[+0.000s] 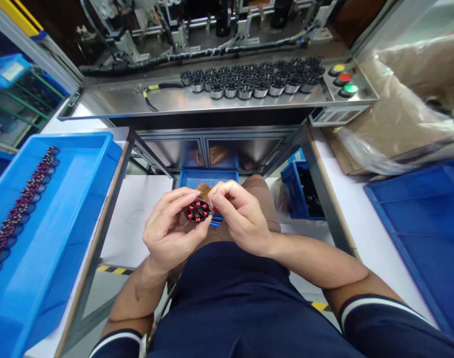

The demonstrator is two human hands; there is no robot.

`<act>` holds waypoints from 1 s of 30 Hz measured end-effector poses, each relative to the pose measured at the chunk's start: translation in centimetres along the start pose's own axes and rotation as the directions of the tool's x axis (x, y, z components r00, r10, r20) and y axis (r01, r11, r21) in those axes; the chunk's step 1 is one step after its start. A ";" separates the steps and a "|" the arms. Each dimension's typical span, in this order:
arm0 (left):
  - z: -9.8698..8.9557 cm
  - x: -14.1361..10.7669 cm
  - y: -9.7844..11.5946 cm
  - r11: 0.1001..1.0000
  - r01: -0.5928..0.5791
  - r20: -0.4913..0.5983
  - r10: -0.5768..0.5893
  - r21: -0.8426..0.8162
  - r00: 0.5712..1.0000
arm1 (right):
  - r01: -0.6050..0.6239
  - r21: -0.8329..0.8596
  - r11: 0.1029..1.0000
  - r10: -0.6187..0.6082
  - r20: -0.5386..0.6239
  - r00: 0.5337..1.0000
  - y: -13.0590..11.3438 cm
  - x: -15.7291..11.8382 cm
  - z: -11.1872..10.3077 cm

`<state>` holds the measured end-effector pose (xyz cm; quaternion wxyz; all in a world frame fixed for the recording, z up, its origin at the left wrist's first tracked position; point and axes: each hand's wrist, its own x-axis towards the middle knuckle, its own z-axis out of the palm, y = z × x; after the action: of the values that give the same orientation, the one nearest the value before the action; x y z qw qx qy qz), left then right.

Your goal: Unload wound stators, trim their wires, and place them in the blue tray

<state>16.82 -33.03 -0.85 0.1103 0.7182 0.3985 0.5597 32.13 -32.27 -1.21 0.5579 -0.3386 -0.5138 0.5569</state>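
Observation:
A small round motor stator, black with pink-red wire windings, is held in front of my body. My left hand grips its rim between thumb and fingers, with the wound face turned up towards me. A thin copper-coloured wire trails across the left palm side. Close against the stator's right edge, my right hand is closed in a pinch. Whatever lies between those fingertips is too small or hidden to make out.
Rows of black-and-silver stators stand on the machine's metal ledge. Coloured push buttons sit at its right end. A blue tray at left holds a line of wound stators. Blue bins and a plastic-lined carton are at right.

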 end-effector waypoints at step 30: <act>-0.6 0.5 -0.4 0.956 0.182 0.020 -0.183 -0.229 0.983 | 0.162 0.019 0.987 -0.161 -0.047 0.986 0.1 0.1 0.1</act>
<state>16.10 -32.59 -0.51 0.2437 0.6605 0.3955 0.5898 31.99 -32.22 -1.29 0.6162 -0.3022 -0.5205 0.5079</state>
